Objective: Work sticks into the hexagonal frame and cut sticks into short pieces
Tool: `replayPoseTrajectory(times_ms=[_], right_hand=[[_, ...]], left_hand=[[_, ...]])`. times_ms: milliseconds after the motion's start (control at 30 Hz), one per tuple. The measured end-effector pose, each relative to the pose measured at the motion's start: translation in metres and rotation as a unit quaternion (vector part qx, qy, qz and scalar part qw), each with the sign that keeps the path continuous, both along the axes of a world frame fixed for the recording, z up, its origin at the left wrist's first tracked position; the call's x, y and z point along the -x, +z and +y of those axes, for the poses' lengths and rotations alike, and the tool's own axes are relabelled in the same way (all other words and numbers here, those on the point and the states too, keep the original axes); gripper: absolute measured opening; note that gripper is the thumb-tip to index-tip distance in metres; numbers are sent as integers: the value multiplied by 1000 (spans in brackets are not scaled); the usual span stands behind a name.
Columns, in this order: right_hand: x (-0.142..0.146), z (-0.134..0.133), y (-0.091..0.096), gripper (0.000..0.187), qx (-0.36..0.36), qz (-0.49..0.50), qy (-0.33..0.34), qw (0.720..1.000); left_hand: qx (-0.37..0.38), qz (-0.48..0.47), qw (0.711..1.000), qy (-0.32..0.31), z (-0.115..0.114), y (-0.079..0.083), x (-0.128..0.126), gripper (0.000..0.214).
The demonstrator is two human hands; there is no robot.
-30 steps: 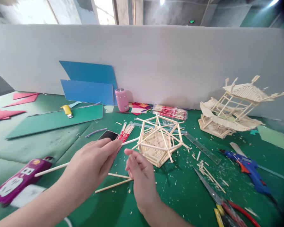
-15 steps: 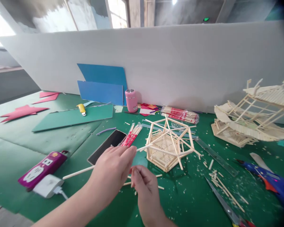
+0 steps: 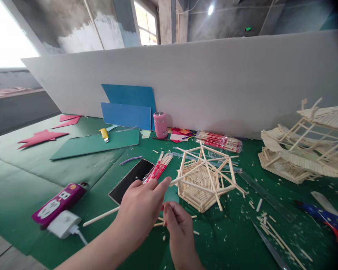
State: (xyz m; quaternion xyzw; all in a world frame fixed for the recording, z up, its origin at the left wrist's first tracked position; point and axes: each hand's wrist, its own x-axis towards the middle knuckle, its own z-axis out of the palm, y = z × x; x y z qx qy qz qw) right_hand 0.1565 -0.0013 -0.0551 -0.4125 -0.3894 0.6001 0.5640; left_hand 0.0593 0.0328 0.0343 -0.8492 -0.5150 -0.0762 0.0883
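My left hand [image 3: 141,208] pinches a long wooden stick [image 3: 101,216] that runs from the lower left up to the hexagonal stick frame [image 3: 204,180]. The stick's far end touches the frame's near left side. My right hand [image 3: 178,228] is just below and to the right, fingers curled and pinched together; whether it holds anything I cannot make out. A few loose sticks [image 3: 193,216] lie on the green mat under both hands. A black phone [image 3: 129,180] and a bundle of red-wrapped sticks [image 3: 160,167] lie just beyond my left hand.
A stick-built pavilion model [image 3: 304,146] stands at the right. A blue glue gun [image 3: 326,219], scissors [image 3: 270,249] and a ruler [image 3: 266,195] lie at lower right. A purple power bank [image 3: 59,200] and white charger [image 3: 63,224] sit at left. Pink can [image 3: 160,124], blue boards [image 3: 128,108] by the wall.
The view has swung left and down, so everything sits further right. Both hands drifted slightly right and lower, still close together, with the stick staying against the frame.
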Motion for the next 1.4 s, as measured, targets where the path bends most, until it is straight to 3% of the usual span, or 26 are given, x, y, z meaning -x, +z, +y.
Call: replayPoseTrajectory(times_ms=[400, 800, 1400], right_hand=[[-12, 14, 10, 30, 52, 68, -109, 990], [-13, 27, 22, 40, 59, 117, -137, 982], [-11, 41, 24, 28, 28, 102, -139, 985]], left_hand=[[33, 1, 999, 10, 1, 1, -3, 33], [22, -37, 999, -8, 2, 0, -2, 28], [88, 3, 996, 26, 2, 11, -8, 29]])
